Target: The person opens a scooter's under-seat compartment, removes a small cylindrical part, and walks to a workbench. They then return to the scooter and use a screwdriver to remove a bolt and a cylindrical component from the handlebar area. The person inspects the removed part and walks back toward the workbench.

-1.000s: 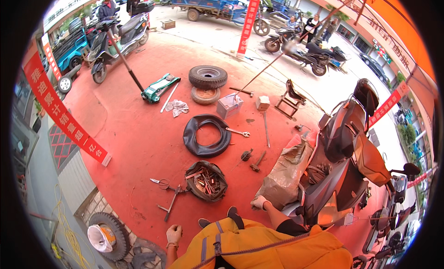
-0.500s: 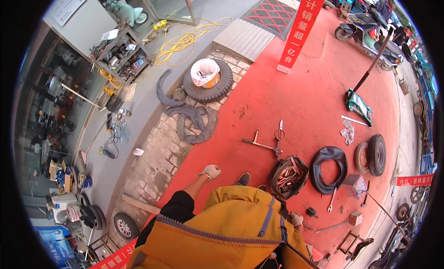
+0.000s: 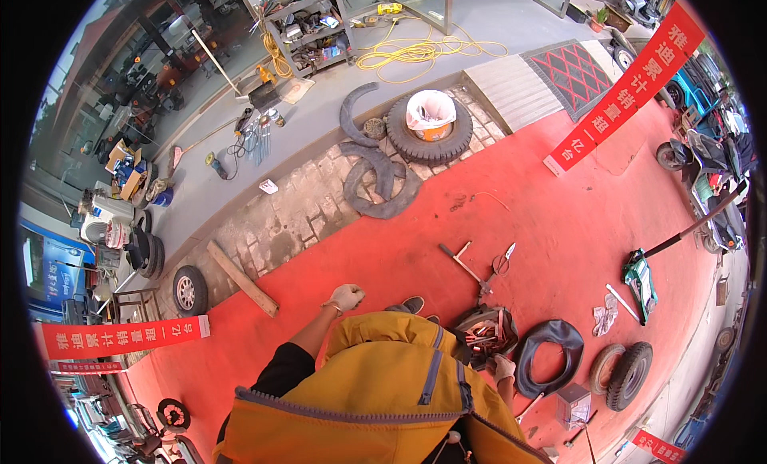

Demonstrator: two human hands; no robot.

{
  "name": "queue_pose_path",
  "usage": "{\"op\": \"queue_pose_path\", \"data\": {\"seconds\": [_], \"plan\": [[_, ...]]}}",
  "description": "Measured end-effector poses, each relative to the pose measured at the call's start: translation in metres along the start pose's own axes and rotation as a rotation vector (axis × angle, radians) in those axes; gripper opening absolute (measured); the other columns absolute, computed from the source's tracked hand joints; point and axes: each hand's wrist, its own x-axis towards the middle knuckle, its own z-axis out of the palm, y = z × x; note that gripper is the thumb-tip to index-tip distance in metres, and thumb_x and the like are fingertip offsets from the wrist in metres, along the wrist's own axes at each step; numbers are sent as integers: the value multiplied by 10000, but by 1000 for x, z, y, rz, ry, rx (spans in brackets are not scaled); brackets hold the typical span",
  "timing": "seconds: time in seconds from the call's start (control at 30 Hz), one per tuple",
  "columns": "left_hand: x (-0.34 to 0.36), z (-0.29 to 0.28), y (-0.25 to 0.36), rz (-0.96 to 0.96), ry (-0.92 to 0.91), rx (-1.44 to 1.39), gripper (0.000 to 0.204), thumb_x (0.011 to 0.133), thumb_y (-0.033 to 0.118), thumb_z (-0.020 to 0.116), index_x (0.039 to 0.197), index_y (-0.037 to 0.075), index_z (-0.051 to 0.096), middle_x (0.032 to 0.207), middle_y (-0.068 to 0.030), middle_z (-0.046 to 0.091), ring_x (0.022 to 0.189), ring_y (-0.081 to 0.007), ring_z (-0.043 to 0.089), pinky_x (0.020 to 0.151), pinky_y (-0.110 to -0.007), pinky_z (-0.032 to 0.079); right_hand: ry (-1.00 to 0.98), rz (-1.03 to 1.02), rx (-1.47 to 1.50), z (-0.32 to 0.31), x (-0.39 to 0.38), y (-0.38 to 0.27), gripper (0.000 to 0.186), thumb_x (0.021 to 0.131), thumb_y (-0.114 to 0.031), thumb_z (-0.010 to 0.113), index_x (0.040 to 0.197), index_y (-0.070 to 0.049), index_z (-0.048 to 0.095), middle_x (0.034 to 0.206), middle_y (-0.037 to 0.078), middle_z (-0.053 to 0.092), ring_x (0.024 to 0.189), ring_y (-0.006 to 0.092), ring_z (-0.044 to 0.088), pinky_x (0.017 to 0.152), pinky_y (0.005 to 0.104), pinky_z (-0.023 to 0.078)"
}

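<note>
My left hand (image 3: 347,298), in a pale work glove, hangs over the red floor covering with its fingers curled in; nothing shows in it. My right hand (image 3: 502,369), gloved too, is low beside the near right rim of a dark tool bag (image 3: 461,330). Its fingers are too small to make out, and I cannot tell whether it touches the bag. Several reddish and metal tools (image 3: 487,333) fill the open bag. A black inner tube (image 3: 523,366) lies flat just right of that hand. Beyond the bag are a T-shaped metal tool (image 3: 471,271) and scissors (image 3: 502,262).
Two small tyres (image 3: 629,376) stand at the right, near a green floor jack (image 3: 640,282). A wooden plank (image 3: 242,279) lies at the left edge of the red covering. Farther off are a large tyre (image 3: 399,141) bearing a lined bucket (image 3: 432,113), cut rubber rings, and a yellow hose (image 3: 431,57).
The view has turned, so the shop front and floor things appear shifted. My right hand has come forward, closer to the tool bag. My left hand keeps its curled shape.
</note>
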Motion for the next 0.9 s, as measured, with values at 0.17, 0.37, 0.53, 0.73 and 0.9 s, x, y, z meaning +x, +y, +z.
{"op": "queue_pose_path", "data": {"seconds": [0.17, 0.37, 0.53, 0.73, 0.9], "plan": [[-24, -8, -19, -14, 93, 17, 322, 875, 295, 568, 1000, 12, 657, 813, -65, 666, 666, -139, 616, 674, -310, 520, -16, 8, -157, 23, 25, -23, 163, 844, -74, 543, 983, -48, 626, 810, 81, 661, 644, 213, 647, 507, 361, 504], [-29, -24, -61, -101, 204, -253, 273, 892, 237, 562, 969, -8, 652, 784, -82, 649, 657, -162, 601, 652, -334, 516, -329, -324, -614, 57, 56, -37, 101, 831, -75, 570, 910, -75, 633, 815, 61, 657, 693, 196, 657, 547, 364, 522], [-12, -57, -88, -195, 226, -325, 241, 905, 196, 551, 925, -26, 644, 741, -85, 623, 626, -162, 573, 607, -339, 500, -131, -16, -341, 110, 82, -64, 71, 808, -44, 582, 866, -52, 622, 726, 61, 629, 571, 193, 633, 466, 300, 504], [31, -147, -115, -242, 211, -442, 205, 895, 166, 568, 882, -29, 629, 707, -78, 600, 581, -152, 548, 564, -326, 481, -487, -366, -1099, 209, 103, -95, 146, 650, -50, 698, 724, -94, 579, 768, 39, 611, 694, 189, 624, 540, 320, 502], [74, -230, -125, -87, 318, -611, 165, 891, 155, 571, 880, 0, 628, 700, -39, 594, 579, -114, 548, 541, -276, 473, -239, -77, -517, 364, 47, -104, 145, 793, -74, 601, 933, -34, 601, 752, 86, 632, 589, 202, 609, 493, 319, 493]]}}
